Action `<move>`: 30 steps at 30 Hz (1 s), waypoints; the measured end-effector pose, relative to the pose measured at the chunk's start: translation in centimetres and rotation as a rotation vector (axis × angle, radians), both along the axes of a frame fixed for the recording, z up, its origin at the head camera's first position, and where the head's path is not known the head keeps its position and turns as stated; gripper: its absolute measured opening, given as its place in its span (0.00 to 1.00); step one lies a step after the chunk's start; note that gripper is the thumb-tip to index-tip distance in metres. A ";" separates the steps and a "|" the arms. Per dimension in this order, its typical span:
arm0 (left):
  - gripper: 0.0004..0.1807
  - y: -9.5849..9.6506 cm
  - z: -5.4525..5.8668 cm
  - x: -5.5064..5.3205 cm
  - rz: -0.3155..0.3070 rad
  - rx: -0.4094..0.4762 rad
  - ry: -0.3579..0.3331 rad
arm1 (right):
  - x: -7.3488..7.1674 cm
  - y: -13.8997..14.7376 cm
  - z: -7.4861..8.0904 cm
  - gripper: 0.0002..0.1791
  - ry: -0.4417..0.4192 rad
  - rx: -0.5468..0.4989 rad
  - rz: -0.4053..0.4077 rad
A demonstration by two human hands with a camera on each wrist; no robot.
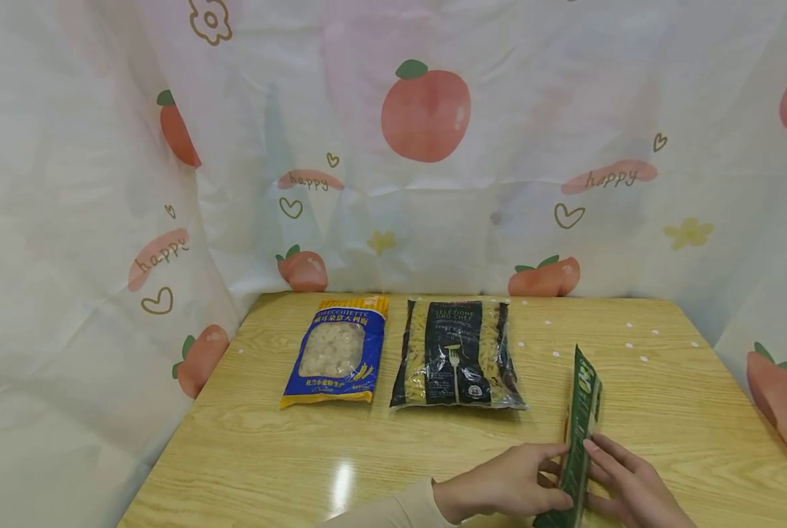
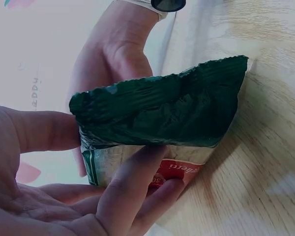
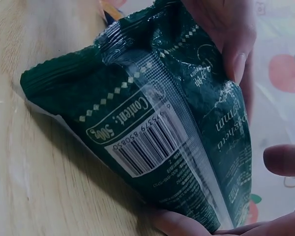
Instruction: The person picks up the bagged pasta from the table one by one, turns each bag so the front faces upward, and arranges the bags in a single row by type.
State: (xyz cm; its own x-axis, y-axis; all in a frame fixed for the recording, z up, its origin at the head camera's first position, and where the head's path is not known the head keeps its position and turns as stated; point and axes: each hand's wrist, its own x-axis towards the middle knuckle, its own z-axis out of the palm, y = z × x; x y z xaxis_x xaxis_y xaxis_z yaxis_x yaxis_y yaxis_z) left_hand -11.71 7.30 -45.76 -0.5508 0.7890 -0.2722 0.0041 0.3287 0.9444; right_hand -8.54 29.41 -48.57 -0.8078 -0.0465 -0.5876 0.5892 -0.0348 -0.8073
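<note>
A green pack of spaghetti [image 1: 581, 425] stands on its long edge on the table, between the two hands. My left hand [image 1: 508, 480] grips it from the left. In the left wrist view the left thumb lies at the pack's upper edge, with fingers [image 2: 130, 189] bent against the face with the red label. From the other side my right hand [image 1: 637, 484] touches the pack. The right wrist view shows the barcode face [image 3: 147, 142], right fingers [image 3: 182, 223] against its lower part, and the right thumb apart from the pack.
Left of the hands, a blue and yellow bag of orecchiette [image 1: 337, 352] and a black, clear-sided bag of penne [image 1: 459, 356] lie side by side on the wooden table [image 1: 268, 469]. A fruit-print curtain [image 1: 426, 227] hangs behind the table. Small white dots mark the table's back right.
</note>
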 end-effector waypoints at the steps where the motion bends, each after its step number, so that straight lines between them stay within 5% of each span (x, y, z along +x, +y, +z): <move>1: 0.37 0.1 0.0 0.1 -0.002 -0.001 0.009 | 0.0 0.0 0.0 0.55 0.002 0.009 -0.001; 12: 0.36 0.4 0.2 0.9 -0.051 -0.046 0.154 | 0.2 -0.1 0.4 0.53 0.020 0.055 0.044; 23: 0.26 1.1 0.1 1.7 -0.083 -0.070 0.191 | 0.6 0.2 0.1 0.51 0.074 0.182 0.066; 30: 0.23 1.0 -0.1 1.6 -0.076 -0.018 0.089 | 0.8 0.6 -0.2 0.45 0.066 0.210 0.048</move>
